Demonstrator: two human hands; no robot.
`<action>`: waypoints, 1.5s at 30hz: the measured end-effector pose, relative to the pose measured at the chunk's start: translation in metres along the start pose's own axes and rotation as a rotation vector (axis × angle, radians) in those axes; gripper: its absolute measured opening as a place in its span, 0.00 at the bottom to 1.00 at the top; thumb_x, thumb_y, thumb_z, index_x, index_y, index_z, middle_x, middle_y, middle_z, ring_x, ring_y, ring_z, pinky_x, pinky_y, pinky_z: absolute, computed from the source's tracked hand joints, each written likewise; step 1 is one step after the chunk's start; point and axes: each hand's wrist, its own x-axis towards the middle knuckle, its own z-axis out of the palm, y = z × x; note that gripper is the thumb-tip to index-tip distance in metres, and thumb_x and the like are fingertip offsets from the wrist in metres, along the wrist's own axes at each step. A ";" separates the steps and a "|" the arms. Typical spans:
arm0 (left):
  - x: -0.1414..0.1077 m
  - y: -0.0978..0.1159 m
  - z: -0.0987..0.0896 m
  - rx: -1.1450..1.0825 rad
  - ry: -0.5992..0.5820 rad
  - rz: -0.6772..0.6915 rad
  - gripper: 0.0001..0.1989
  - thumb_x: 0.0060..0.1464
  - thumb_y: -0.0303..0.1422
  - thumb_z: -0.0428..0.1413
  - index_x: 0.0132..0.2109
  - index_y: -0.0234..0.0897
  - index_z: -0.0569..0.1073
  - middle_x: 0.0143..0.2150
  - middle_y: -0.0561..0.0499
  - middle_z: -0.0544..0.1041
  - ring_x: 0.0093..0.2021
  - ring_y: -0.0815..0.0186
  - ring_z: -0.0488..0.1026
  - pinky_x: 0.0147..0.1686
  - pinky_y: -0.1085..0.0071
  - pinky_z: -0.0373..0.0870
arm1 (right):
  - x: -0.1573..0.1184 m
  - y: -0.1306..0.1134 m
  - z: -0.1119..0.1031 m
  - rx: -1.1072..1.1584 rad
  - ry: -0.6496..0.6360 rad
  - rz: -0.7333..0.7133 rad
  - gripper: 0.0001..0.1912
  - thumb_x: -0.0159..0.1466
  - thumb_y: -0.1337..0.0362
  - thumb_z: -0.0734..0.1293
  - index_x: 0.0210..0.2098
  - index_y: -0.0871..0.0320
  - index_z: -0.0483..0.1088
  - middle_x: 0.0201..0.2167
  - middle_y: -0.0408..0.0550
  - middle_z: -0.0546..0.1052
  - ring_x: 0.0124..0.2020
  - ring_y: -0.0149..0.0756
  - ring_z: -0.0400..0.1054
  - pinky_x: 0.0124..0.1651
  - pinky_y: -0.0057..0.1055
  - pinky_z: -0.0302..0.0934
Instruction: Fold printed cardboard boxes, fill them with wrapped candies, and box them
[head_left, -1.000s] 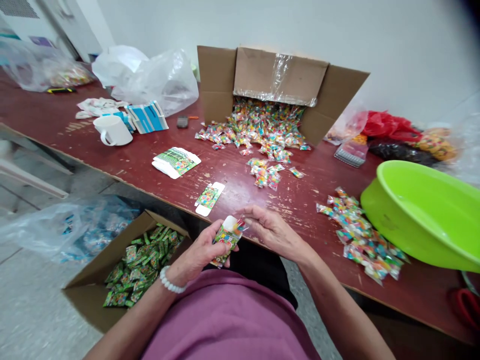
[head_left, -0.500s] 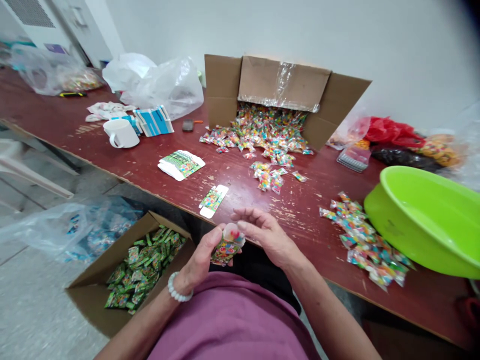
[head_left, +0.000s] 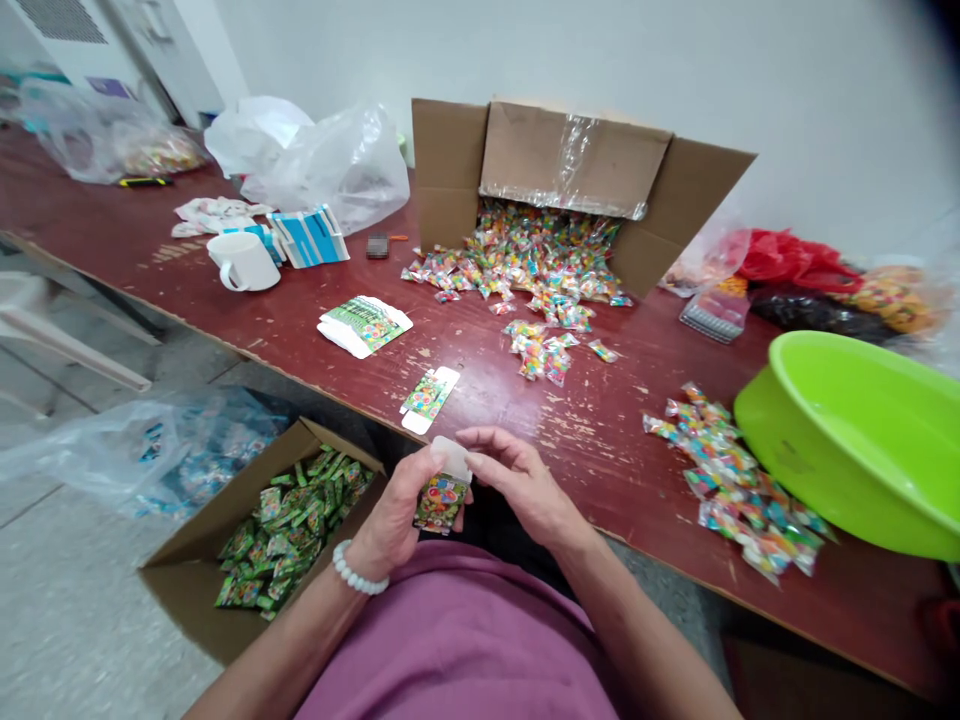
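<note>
My left hand [head_left: 397,505] grips a small printed box [head_left: 441,500] at the table's front edge, its pale top flap standing up. My right hand [head_left: 517,480] is beside that flap, thumb at its edge and fingers slightly curled and apart; nothing is seen held in it. Just beyond my hands a flat printed carton [head_left: 429,398] lies on the red table [head_left: 585,440], with a stack of flattened cartons [head_left: 365,325] farther left. Wrapped candies [head_left: 536,350] lie beyond my hands, spilling from a large cardboard box [head_left: 574,165].
A green basin [head_left: 847,450] stands at the right beside more wrapped candies [head_left: 739,485]. At lower left, an open carton [head_left: 180,590] holds green packets near a plastic bag [head_left: 180,450]. A white mug [head_left: 247,262] and plastic bags [head_left: 337,165] are at the back left.
The small box is more upright, and the red candy seen at its opening is no longer visible. The flap now stands up, with my right hand close against it.
</note>
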 end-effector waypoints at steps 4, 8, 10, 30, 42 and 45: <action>0.000 -0.002 0.001 -0.077 0.028 -0.005 0.17 0.50 0.42 0.62 0.41 0.34 0.77 0.26 0.51 0.78 0.21 0.67 0.72 0.19 0.72 0.72 | 0.004 0.000 0.008 -0.299 0.086 -0.190 0.12 0.64 0.60 0.69 0.47 0.54 0.74 0.43 0.47 0.76 0.35 0.32 0.69 0.38 0.29 0.66; -0.001 -0.002 0.004 -0.095 -0.015 -0.028 0.17 0.53 0.43 0.61 0.43 0.34 0.77 0.27 0.50 0.78 0.22 0.66 0.73 0.18 0.73 0.72 | 0.012 0.007 0.008 -0.015 -0.038 -0.027 0.12 0.62 0.55 0.71 0.40 0.56 0.74 0.31 0.43 0.75 0.23 0.28 0.66 0.25 0.26 0.62; -0.001 -0.001 0.005 -0.107 -0.030 -0.060 0.17 0.56 0.45 0.59 0.42 0.34 0.76 0.27 0.49 0.79 0.21 0.66 0.73 0.19 0.73 0.72 | 0.015 0.010 0.006 0.092 -0.014 0.006 0.13 0.61 0.54 0.73 0.37 0.56 0.75 0.27 0.41 0.75 0.19 0.27 0.64 0.21 0.25 0.60; 0.006 -0.001 0.006 -0.093 0.073 -0.172 0.27 0.59 0.54 0.51 0.45 0.33 0.78 0.24 0.49 0.78 0.16 0.67 0.71 0.16 0.73 0.68 | 0.016 0.007 -0.002 -0.058 -0.065 -0.004 0.12 0.64 0.55 0.69 0.37 0.57 0.78 0.29 0.46 0.80 0.22 0.30 0.67 0.26 0.28 0.63; 0.016 -0.006 -0.002 -0.531 0.149 -0.263 0.12 0.61 0.38 0.55 0.34 0.33 0.75 0.29 0.48 0.80 0.31 0.63 0.79 0.36 0.69 0.76 | -0.004 0.033 0.022 -0.917 -0.063 -0.392 0.42 0.51 0.61 0.76 0.62 0.56 0.59 0.61 0.61 0.67 0.56 0.57 0.64 0.55 0.53 0.61; 0.013 -0.011 -0.003 -0.509 0.208 -0.163 0.12 0.62 0.38 0.55 0.38 0.33 0.76 0.32 0.48 0.81 0.32 0.64 0.79 0.38 0.70 0.75 | 0.005 0.036 0.033 -0.942 -0.068 -0.406 0.38 0.49 0.67 0.73 0.59 0.55 0.61 0.58 0.59 0.69 0.55 0.57 0.64 0.57 0.53 0.60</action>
